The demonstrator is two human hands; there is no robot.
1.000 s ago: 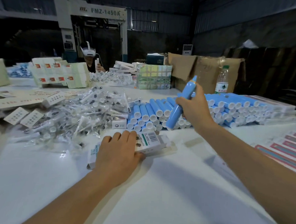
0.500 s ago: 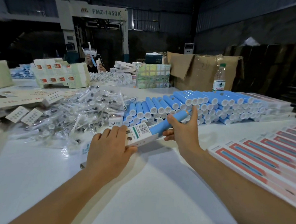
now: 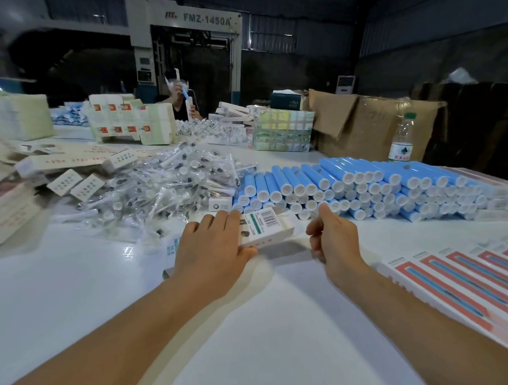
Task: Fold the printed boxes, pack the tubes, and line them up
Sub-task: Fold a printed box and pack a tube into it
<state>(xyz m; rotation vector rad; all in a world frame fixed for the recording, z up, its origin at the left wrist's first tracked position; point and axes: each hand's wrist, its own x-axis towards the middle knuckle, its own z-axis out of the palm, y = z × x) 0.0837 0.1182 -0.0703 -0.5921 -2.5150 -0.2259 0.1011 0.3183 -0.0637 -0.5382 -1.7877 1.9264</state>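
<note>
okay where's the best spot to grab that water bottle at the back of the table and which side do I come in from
Probably the clear body of the water bottle just above its label, coming from the front, the table side. It stands upright with a cardboard box close behind and the stack of blue tubes in front, so reach over the tubes and wrap the fingers around its round middle.

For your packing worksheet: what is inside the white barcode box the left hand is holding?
Nothing inside shows. The box is gripped by the left hand, and its walls hide the contents. The right hand beside it holds no tube.
</note>
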